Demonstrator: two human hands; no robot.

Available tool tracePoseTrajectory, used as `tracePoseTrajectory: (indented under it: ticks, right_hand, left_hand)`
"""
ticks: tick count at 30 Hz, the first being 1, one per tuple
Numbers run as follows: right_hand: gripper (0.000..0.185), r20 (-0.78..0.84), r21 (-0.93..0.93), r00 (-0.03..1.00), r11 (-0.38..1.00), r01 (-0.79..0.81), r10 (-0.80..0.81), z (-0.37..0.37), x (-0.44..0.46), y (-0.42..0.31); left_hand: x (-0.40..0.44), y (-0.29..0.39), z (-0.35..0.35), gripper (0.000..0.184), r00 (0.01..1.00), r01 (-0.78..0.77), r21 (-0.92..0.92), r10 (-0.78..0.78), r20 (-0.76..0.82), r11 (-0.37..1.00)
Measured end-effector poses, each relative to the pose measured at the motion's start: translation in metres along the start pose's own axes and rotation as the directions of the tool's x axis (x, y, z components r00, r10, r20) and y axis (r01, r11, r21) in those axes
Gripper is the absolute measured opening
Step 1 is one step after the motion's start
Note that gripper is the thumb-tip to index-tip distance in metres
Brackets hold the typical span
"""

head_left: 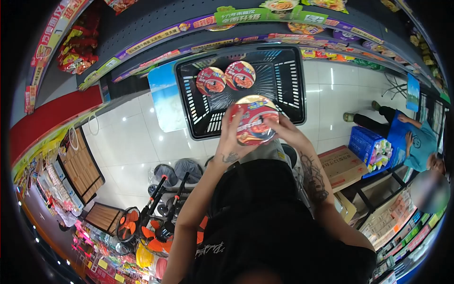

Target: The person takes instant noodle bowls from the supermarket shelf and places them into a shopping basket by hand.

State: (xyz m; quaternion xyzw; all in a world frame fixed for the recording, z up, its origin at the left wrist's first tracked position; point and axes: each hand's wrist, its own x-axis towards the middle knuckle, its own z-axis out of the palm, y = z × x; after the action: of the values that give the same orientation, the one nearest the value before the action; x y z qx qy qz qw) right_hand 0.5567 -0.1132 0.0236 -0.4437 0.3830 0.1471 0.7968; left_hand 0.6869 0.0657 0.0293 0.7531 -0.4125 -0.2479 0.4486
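Observation:
A red-lidded instant noodle bowl [255, 120] is held between my two hands, its printed lid facing up, over the near edge of a black shopping basket [286, 87]. My left hand [231, 132] grips the bowl's left side, while my right hand [287, 130] closes on the right side with the thumb near the lid. Inside the basket, toward its far left, lie a noodle bowl [211, 81] and another like it [240, 75], side by side. The undersides of the bowls are hidden.
Grey store shelves [165, 21] with packaged noodles run along the far side. Fans [156, 227] stand at lower left. A cardboard box [343, 165] and a blue crate [366, 144] are to the right, near a person in a teal shirt [422, 146].

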Motion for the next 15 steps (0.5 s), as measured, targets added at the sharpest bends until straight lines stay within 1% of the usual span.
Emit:
tracePoseTrajectory:
  ticks: [1,2,3,5,6,7,8,9,10,11,12,13,15]
  right_hand:
    - [0.056,-0.037,-0.012,0.999,1.0,-0.019,0.018,-0.003,0.0,0.007]
    - [0.049,-0.074,0.182,0.996,0.983,-0.024,0.039,-0.008,0.002,0.008]
    - [0.049,-0.08,0.18,0.996,0.983,-0.017,0.032,-0.016,0.008,0.014]
    - [0.046,-0.104,0.398,0.991,0.91,0.121,-0.086,-0.038,0.033,0.033]
    - [0.045,-0.117,0.471,0.992,0.877,0.094,-0.043,-0.049,0.048,0.04]
    - [0.05,-0.172,0.494,0.984,0.862,0.118,-0.036,-0.056,0.064,0.044]
    - [0.052,-0.213,0.537,0.977,0.832,0.14,-0.027,-0.067,0.085,0.055]
    - [0.055,-0.251,0.578,0.968,0.8,0.162,-0.014,-0.078,0.108,0.069]
    - [0.06,-0.26,0.59,0.965,0.784,0.192,-0.041,-0.085,0.128,0.078]
    - [0.061,-0.247,0.578,0.968,0.809,0.106,0.049,-0.095,0.145,0.083]
    - [0.061,-0.276,0.569,0.959,0.815,0.113,0.06,-0.099,0.158,0.084]
    - [0.062,-0.306,0.559,0.949,0.82,0.119,0.071,-0.101,0.169,0.084]
    - [0.066,-0.346,0.611,0.919,0.789,0.069,0.187,-0.107,0.189,0.081]
  left_hand:
    - [0.008,0.001,0.009,0.119,0.998,-0.011,-0.037,0.013,0.062,0.999]
    - [0.016,0.001,0.017,0.119,0.998,0.003,-0.014,-0.002,0.068,1.0]
    - [0.023,0.0,0.023,0.12,0.997,0.018,0.011,-0.019,0.073,1.0]
    - [0.031,0.001,0.025,0.122,0.987,0.094,0.213,-0.119,0.106,0.972]
    - [0.032,0.002,0.024,0.121,0.984,0.12,0.251,-0.149,0.099,0.961]
    - [0.03,0.0,0.024,0.12,0.979,0.147,0.288,-0.18,0.091,0.946]
    - [0.023,-0.008,0.025,0.11,0.984,0.141,0.276,-0.165,0.067,0.951]
    - [0.014,-0.015,0.024,0.11,0.984,0.146,0.282,-0.169,0.059,0.948]
    - [0.004,-0.021,0.022,0.105,0.984,0.147,0.274,-0.169,0.06,0.95]
    - [-0.006,-0.024,0.018,0.101,0.983,0.149,0.267,-0.171,0.061,0.952]
    - [-0.016,-0.024,0.014,0.089,0.984,0.157,0.288,-0.175,0.038,0.945]
    - [-0.029,-0.028,0.009,0.089,0.983,0.165,0.295,-0.183,0.032,0.941]
    - [-0.06,-0.043,0.001,0.081,0.977,0.17,0.398,-0.206,0.05,0.902]
